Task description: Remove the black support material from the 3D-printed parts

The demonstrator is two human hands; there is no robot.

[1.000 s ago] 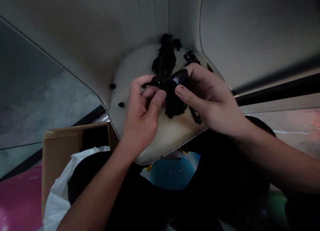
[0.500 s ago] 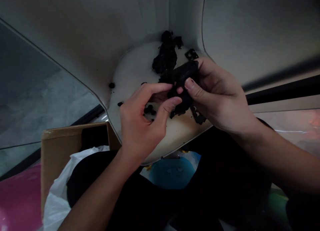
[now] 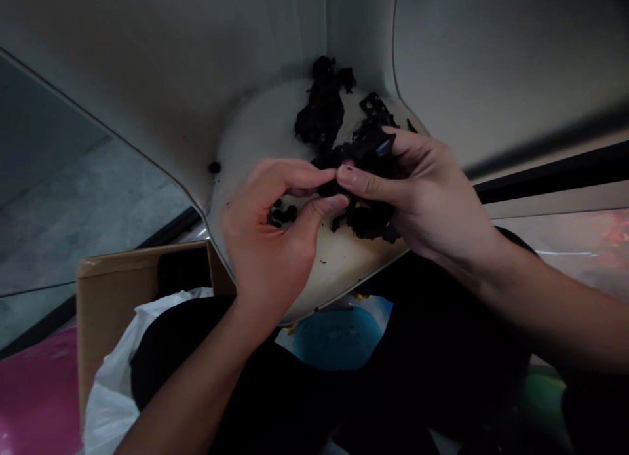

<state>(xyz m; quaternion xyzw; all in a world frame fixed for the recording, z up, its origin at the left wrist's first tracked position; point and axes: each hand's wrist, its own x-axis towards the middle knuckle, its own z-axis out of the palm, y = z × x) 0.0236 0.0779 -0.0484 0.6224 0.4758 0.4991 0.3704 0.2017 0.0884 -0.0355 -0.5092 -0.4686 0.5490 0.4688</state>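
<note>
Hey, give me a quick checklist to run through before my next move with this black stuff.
1. Grip: ok. The left hand and right hand pinch the black clump between them.
2. Loose bits: not ok. Loose black crumbs lie on the pale curved surface beside the left hand.
3. Clearance: ok. The upper black mass sits beyond the hands, not touching them.
4. Box: ok. The cardboard box with a white plastic bag is at lower left, in view.
5. What the black material is: cannot tell.
</note>
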